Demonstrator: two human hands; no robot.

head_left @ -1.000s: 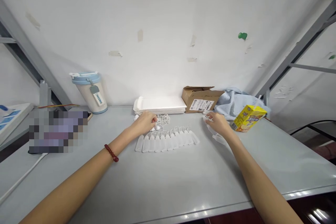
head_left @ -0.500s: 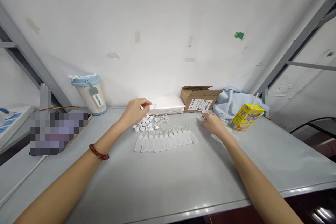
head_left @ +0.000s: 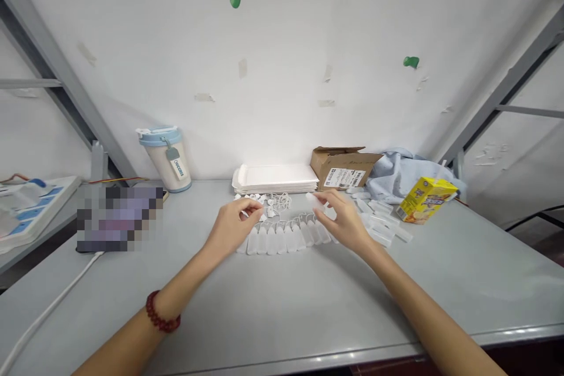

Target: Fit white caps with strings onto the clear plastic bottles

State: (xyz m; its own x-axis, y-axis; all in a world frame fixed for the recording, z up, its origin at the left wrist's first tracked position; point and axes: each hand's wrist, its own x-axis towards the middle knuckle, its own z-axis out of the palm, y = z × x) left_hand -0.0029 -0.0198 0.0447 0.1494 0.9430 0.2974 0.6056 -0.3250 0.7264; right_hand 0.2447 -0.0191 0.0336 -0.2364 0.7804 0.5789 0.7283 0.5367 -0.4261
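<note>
My left hand (head_left: 233, 228) is pinched at the fingertips beside a pile of small white plastic pieces with cords (head_left: 271, 205). Whatever lies between those fingertips is too small to make out. Between thumb and fingers, my right hand (head_left: 346, 220) holds a frosted translucent plastic sleeve (head_left: 314, 201), raised above the table. Below both hands runs a curved row of similar frosted sleeves (head_left: 277, 241) with white cords at their tops; the hands cover its two ends. More loose sleeves (head_left: 379, 229) lie scattered right of my right hand.
Behind the pile lies a stack of white flat boxes (head_left: 277, 175), with an open cardboard box (head_left: 346, 167) beside it. A pale blue cloth (head_left: 396, 173) and yellow drink carton (head_left: 426, 200) stand right. Left are a tumbler (head_left: 167, 158), a blurred-out phone (head_left: 118, 220) and a power strip (head_left: 39, 211).
My right hand has come left from the loose sleeves, lifting one. My left hand has dropped from the white stack to beside the small white pieces. The view has shifted slightly.
</note>
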